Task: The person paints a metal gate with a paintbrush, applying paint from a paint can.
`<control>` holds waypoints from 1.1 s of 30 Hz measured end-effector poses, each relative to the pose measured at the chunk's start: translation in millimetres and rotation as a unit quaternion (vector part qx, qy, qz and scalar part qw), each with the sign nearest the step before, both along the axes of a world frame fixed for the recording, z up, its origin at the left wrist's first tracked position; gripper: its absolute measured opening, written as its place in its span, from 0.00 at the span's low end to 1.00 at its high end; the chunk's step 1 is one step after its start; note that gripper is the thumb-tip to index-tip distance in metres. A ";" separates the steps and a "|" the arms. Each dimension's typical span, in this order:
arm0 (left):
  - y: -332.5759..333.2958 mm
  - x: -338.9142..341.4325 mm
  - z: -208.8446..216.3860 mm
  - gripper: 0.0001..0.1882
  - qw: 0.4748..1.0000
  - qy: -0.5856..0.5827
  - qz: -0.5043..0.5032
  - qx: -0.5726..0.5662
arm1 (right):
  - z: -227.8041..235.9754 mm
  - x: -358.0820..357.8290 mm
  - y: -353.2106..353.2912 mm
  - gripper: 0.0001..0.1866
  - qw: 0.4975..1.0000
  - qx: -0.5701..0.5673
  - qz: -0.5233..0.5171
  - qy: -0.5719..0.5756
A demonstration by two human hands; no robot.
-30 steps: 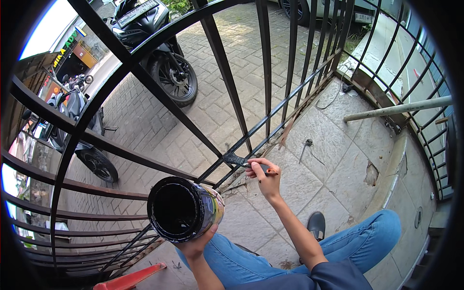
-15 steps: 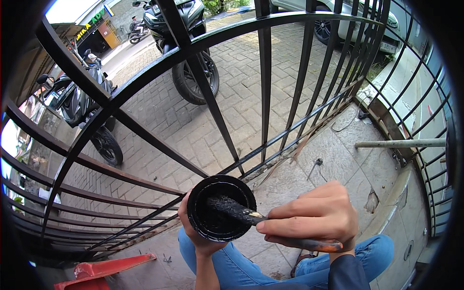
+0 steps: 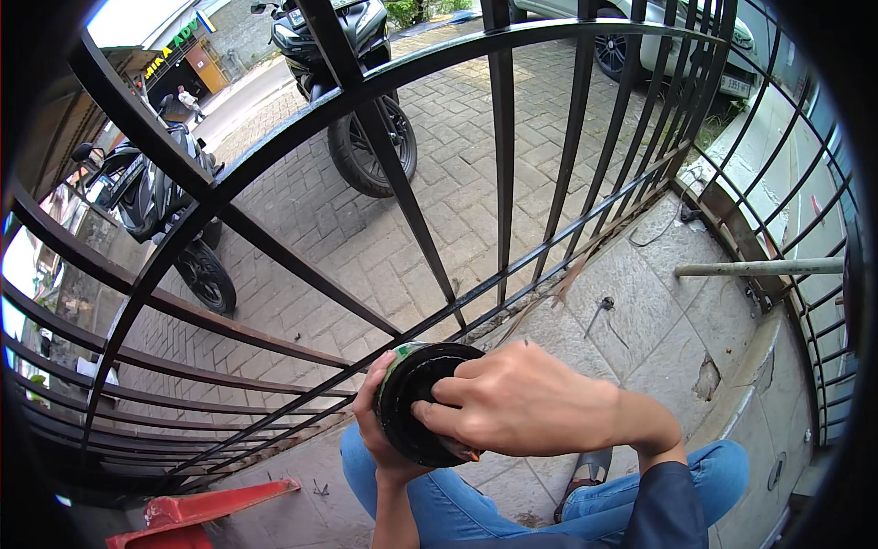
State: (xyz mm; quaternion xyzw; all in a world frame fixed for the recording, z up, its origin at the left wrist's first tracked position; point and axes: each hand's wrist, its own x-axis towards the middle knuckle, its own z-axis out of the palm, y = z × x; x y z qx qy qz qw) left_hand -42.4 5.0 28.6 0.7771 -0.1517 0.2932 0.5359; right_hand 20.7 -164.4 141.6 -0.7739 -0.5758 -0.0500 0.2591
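Observation:
My left hand (image 3: 370, 407) is wrapped round a paint can (image 3: 422, 371), coated black inside, with some green showing on its outer wall. The can is tilted, its mouth facing up toward me. Over that mouth is my right hand (image 3: 526, 400), closed on a paintbrush with fingers reaching inside the rim. Only the orange-brown end of the brush handle (image 3: 469, 452) shows below the fingers; the bristles are hidden within the can. Just beyond the can stands a black metal fence (image 3: 503, 165) of upright bars and curved rails.
A red plastic piece (image 3: 219, 503) lies on the tiled floor (image 3: 631, 302) at lower left. At right, a pale pipe (image 3: 759, 268) juts out before a second barred panel. Past the fence are motorcycles (image 3: 375, 151) and a parked car (image 3: 658, 46). My knees (image 3: 718, 480) are bent below my hands.
My right hand has moved left and pushed the brush deeper into the can, hiding its bristles. The can has tilted, showing its green side. The distant motorcycle rider is gone; a walking person shows there.

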 end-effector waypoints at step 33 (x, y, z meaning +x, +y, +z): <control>-5.3 -4.2 0.3 0.55 0.993 0.088 0.081 0.022 | -111.0 -33.1 -14.2 0.08 0.483 0.666 -0.181 0.539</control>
